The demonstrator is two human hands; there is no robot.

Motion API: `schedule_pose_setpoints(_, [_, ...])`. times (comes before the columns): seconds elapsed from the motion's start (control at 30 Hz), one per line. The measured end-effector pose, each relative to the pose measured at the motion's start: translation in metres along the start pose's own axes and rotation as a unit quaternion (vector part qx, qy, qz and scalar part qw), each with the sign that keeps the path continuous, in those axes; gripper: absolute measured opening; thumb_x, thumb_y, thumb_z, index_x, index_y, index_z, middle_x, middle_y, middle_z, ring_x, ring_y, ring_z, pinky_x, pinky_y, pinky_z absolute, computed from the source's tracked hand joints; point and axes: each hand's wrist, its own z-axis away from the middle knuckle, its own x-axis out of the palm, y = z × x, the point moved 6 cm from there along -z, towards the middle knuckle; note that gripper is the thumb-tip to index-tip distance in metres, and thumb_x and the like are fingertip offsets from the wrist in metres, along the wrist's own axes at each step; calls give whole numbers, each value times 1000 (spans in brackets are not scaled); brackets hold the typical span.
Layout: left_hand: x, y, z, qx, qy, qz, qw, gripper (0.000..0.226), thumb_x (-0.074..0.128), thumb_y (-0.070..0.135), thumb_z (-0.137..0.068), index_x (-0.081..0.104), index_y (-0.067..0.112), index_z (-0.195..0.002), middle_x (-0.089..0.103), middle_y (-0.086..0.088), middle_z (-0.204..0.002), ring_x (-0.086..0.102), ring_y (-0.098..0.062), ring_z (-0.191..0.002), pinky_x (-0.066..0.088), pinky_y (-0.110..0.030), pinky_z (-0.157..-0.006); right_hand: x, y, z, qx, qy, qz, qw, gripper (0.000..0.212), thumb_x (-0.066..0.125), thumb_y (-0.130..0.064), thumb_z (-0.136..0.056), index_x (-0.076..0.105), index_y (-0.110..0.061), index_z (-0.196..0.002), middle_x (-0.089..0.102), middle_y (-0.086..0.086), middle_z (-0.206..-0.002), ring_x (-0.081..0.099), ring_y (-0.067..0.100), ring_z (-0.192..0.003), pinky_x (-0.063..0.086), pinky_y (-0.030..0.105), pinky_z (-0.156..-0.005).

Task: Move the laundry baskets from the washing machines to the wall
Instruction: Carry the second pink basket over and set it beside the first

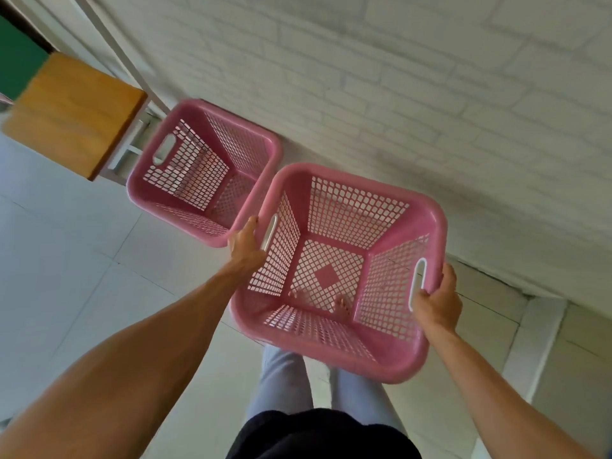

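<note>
Far left, a green panel [18,58] at the frame edge, blurred. Next to it a wooden worktop [71,112] on a pale frame, nothing lying on the part we see. Pale floor tiles [66,253] below it.

Just right of the worktop, first pink basket [165,200] sits on the floor, its far side close against the white brick wall [430,94]. Empty, mesh sides, one slot handle visible on its left wall. Whether it touches the wall we cannot tell.

Our left hand [246,245] grips the left rim of the second pink basket [331,356] at its slot handle; thumb lies along the rim top, fingers curl under and out of sight. The left rim of this basket comes just beside the near right corner of the first basket; contact between them is unclear.

The second basket is also empty, mesh walls and mesh floor with a solid diamond in the middle. Through that mesh we make out our bare toes [341,304] on the tiles. It is tilted a little, far side toward the wall. We cannot tell whether its base rests on the floor.

Below the basket, grey trouser legs [284,382] and a dark shirt hem [318,435].

Our right hand [438,301] is closed around the right rim, fingers wrapped through the right slot handle, thumb outside.

Far right, a raised pale ledge [536,332] runs out from the wall foot.
</note>
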Motion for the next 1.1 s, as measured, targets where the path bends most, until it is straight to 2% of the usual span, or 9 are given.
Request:
schedule_pose_setpoints(0.07, [1, -1, -17, 0, 11, -21, 1000, 73, 66, -13, -66, 52, 19, -130, 64, -8, -97, 65, -25, -82, 42, -15, -49, 12, -1, -10, 45, 11, -34, 998, 55, 61, 7, -86, 50, -19, -133, 69, 10, -112, 71, 27, -79, 60, 34, -62])
schedule_pose_setpoints(0.17, [4, -4, -44, -4, 0, -79, 997, 67, 66, -5, -67, 51, 25, -126, 63, -4, -86, 64, -25, -73, 56, -33, -52, 32, -4, -23, 84, 21, -50, 995, 53, 62, 11, -84, 54, -17, -128, 70, 9, -109, 71, 27, -81, 56, 28, -62])
schedule_pose_setpoints(0.3, [17, -10, -89, -17, -11, -111, 994, 53, 66, -3, -68, 51, 18, -115, 64, -10, -89, 67, -31, -78, 61, -48, -64, 61, -7, -41, 93, 26, -48, 994, 48, 66, 7, -84, 54, -14, -125, 70, 9, -106, 66, 24, -74, 52, 23, -61])
schedule_pose_setpoints(0.5, [50, -20, -146, -24, -11, -125, 992, 46, 68, -4, -76, 52, 5, -118, 60, -16, -106, 66, -33, -91, 60, -47, -77, 111, -5, -71, 115, 7, -42, 992, 54, 62, 14, -80, 49, -12, -126, 69, 9, -103, 71, 29, -82, 62, 40, -74])
schedule_pose_setpoints(0.67, [68, -18, -176, -1, 3, -175, 985, 35, 65, 2, -79, 59, 5, -113, 65, -14, -105, 62, -35, -101, 55, -51, -91, 145, 1, -103, 179, 24, -62, 982, 54, 58, 19, -79, 49, -8, -124, 67, 10, -103, 66, 23, -74, 57, 28, -67])
schedule_pose_setpoints(0.77, [71, -23, -185, 0, 18, -171, 985, 31, 62, 0, -83, 59, 7, -113, 67, -15, -103, 63, -36, -99, 54, -51, -93, 160, -2, -113, 162, 10, -43, 986, 55, 61, 18, -78, 48, -6, -126, 69, 15, -106, 65, 25, -72, 59, 30, -68])
schedule_pose_setpoints(0.87, [76, -30, -188, 6, 20, -151, 988, 24, 60, 0, -89, 59, 5, -112, 68, -16, -100, 64, -35, -97, 56, -50, -88, 168, -1, -116, 118, 6, -13, 993, 53, 63, 15, -82, 46, -2, -129, 69, 17, -103, 52, 7, -53, 43, 12, -43])
schedule_pose_setpoints(0.93, [78, -33, -191, 4, 25, -139, 990, 23, 58, -1, -91, 58, 4, -113, 68, -17, -99, 64, -36, -96, 57, -51, -86, 172, -1, -116, 87, 3, 3, 996, 52, 62, 13, -84, 45, 0, -131, 68, 17, -101, 49, 3, -51, 34, 3, -35])
schedule_pose_setpoints(1.1, [77, -36, -195, -2, 43, -121, 992, 26, 53, -2, -91, 60, 7, -114, 68, -17, -96, 67, -35, -88, 60, -51, -79, 176, -5, -113, 44, -5, 69, 997, 53, 68, 7, -84, 43, 2, -131, 67, 18, -106, 61, 24, -66, 51, 23, -57])
